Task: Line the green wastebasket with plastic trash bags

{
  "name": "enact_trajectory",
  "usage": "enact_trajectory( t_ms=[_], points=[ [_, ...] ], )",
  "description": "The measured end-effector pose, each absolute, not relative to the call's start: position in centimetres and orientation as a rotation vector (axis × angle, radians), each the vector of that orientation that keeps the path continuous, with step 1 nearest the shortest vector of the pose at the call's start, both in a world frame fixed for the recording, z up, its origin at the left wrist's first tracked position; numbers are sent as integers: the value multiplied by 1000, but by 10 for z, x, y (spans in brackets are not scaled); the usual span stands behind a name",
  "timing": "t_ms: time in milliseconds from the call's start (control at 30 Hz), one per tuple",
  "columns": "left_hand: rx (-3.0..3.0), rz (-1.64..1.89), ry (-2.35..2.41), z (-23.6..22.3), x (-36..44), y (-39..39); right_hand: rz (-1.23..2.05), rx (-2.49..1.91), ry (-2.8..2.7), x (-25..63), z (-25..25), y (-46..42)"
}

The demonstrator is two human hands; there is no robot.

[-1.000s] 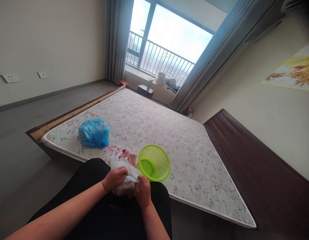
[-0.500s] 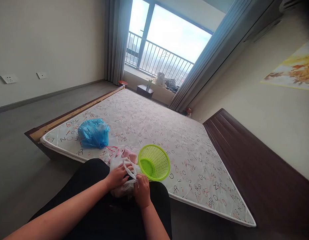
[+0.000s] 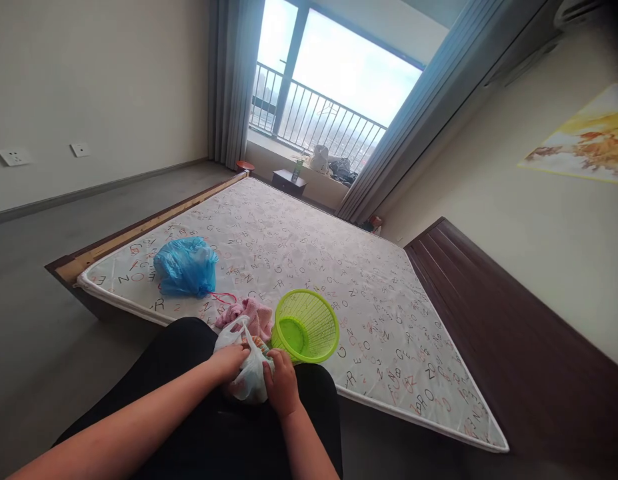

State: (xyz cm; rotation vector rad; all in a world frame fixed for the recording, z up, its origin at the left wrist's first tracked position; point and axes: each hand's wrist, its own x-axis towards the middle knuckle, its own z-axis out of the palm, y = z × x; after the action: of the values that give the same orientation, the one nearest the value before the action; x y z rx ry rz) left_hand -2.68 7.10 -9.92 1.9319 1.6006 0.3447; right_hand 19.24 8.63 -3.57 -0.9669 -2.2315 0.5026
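Holding white bag (image 3: 249,387) near mattress edge (image 3: 389,408)

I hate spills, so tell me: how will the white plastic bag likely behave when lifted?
The white plastic bag will likely be floppy, as its thin sides crease and bulge. With a striped item showing at its open top, it might spill if tipped.

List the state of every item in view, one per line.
White plastic bag: mouth open, striped contents showing, left hand and right hand on it
Pink cloth: crumpled
Green basket: uncovered, inside visible
Blue plastic bag: bunched up, contents hidden
Mattress: no sheet on it
Curtains: drawn aside
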Motion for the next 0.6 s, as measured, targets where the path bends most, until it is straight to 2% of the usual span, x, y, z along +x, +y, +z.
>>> enact_trajectory(
  t_ms=[100,167,400,600],
  points=[
    [1889,185,1712,-92,-25,74,498,-976,-2242,191,-38,87],
    [1872,206,1694,-86,-24,76,473,-985,-2244,191,-39,87],
    [1876,519,1734,-66,-27,81,391,-1049,-2253,191,-49,89],
    [1895,693,1786,-49,-24,79,507,-1138,-2190,193,-49,92]
  ],
)
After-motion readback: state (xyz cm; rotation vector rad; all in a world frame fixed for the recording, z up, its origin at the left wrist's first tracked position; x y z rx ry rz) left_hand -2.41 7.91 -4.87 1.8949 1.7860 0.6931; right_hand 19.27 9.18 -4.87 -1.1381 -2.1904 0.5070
